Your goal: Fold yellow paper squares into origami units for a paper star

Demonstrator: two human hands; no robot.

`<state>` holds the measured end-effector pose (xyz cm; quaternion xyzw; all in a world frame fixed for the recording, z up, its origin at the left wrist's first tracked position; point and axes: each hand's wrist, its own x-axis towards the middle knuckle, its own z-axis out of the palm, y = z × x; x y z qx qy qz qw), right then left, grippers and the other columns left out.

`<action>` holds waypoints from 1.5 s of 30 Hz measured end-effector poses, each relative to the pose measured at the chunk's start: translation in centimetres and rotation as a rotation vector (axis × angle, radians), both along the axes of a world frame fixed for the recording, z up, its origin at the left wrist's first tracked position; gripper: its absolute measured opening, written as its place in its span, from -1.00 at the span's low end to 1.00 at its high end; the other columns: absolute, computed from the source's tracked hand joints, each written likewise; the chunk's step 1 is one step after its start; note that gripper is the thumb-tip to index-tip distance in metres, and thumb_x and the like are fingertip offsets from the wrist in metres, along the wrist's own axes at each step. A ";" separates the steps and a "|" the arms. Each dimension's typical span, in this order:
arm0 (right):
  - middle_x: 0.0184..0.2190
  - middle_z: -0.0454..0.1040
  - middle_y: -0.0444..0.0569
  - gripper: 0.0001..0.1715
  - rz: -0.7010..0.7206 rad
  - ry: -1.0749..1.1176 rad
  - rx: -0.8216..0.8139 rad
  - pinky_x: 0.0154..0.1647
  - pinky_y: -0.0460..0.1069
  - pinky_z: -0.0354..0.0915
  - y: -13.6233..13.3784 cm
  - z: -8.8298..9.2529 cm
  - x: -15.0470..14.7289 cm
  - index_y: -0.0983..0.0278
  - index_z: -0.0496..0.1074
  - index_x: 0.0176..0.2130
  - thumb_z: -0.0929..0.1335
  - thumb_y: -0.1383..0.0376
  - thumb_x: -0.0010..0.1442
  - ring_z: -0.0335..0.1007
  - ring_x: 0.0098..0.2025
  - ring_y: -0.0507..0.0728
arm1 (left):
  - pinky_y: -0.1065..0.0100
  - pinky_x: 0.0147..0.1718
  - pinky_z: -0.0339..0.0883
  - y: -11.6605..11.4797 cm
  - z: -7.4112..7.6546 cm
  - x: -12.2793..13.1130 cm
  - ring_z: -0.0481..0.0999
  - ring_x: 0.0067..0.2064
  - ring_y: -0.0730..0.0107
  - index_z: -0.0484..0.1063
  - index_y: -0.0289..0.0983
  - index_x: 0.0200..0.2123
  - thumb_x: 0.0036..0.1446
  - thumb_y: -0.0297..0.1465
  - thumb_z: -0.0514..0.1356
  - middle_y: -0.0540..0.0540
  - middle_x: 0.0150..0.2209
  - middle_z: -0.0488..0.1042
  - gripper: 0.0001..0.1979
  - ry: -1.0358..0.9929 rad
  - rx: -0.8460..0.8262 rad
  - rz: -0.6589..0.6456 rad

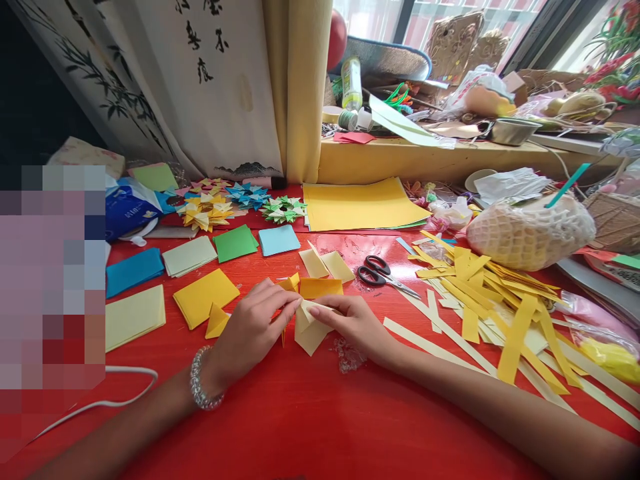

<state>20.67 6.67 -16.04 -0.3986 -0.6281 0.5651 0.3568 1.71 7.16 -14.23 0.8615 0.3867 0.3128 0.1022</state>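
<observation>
A folded piece of cream paper (311, 332) is held between both hands just above the red table. My left hand (255, 327), with a clear beaded bracelet on its wrist, pinches the paper's upper left edge. My right hand (353, 325) grips its right side, thumb on top. Behind the fingers are folded yellow paper pieces (321, 288), partly hidden. Beyond them lie folded cream pieces (337, 265). A small yellow folded piece (217, 321) sits at the left hand's outer side. Black-handled scissors (383, 275) lie beyond my right hand.
Stacks of blue (134, 272), green (236, 243) and yellow paper (205, 298) lie on the left. Finished paper rings (206, 210) and large yellow sheets (365, 205) are at the back. Yellow and cream paper strips (517, 333) cover the right. A net-wrapped drink (533, 230) stands behind them.
</observation>
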 end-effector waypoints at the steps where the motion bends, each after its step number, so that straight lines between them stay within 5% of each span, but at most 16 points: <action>1: -0.42 0.36 -0.11 -0.64 0.021 -0.004 -0.005 -0.45 -0.14 0.10 0.0 0.0 0.0 0.33 0.46 -0.29 0.28 0.09 0.22 0.23 -0.39 0.04 | 0.26 -0.12 0.19 0.0 -0.1 0.0 0.36 -0.24 0.34 0.38 -0.31 -0.29 0.24 -0.43 0.00 -0.07 -0.30 0.48 -0.83 0.004 0.019 -0.007; 17: -0.53 0.23 -0.12 -0.59 0.086 -0.008 -0.044 -0.56 -0.15 -0.05 0.3 -0.6 0.1 0.39 0.44 -0.35 0.26 0.09 0.23 0.05 -0.51 -0.03 | 0.26 -0.12 0.19 -0.3 -0.2 0.1 0.31 -0.27 0.35 0.37 -0.33 -0.27 0.22 -0.47 0.01 -0.09 -0.34 0.44 -0.85 -0.015 0.004 -0.053; 27: -0.55 0.21 -0.14 -0.56 0.110 -0.032 -0.052 -0.56 -0.15 -0.06 0.1 -0.5 0.2 0.38 0.42 -0.39 0.26 0.05 0.22 0.05 -0.52 -0.03 | 0.30 -0.09 0.11 0.0 0.4 0.2 0.32 -0.30 0.42 0.35 -0.24 -0.37 0.22 -0.35 0.04 0.03 -0.38 0.39 -0.85 -0.068 -0.355 0.004; 36: -0.65 0.06 -0.20 -0.49 0.133 -0.114 -0.092 -0.67 -0.16 -0.14 -0.1 -0.5 0.1 0.36 0.26 -0.53 0.31 -0.02 0.14 -0.04 -0.63 -0.07 | 0.34 -0.28 0.17 -0.8 0.1 0.7 0.26 -0.32 0.38 0.31 -0.29 -0.39 0.24 -0.42 -0.02 -0.04 -0.42 0.36 -0.82 -0.049 -0.152 -0.063; 45: -0.62 0.09 -0.16 -0.47 0.147 -0.074 -0.049 -0.62 -0.14 -0.08 0.1 -0.2 0.1 0.33 0.25 -0.54 0.25 -0.03 0.19 0.01 -0.58 -0.03 | 0.35 -0.26 0.20 -0.2 0.4 0.5 0.32 -0.32 0.39 0.35 -0.25 -0.41 0.22 -0.35 0.03 -0.01 -0.41 0.39 -0.80 -0.096 -0.330 0.014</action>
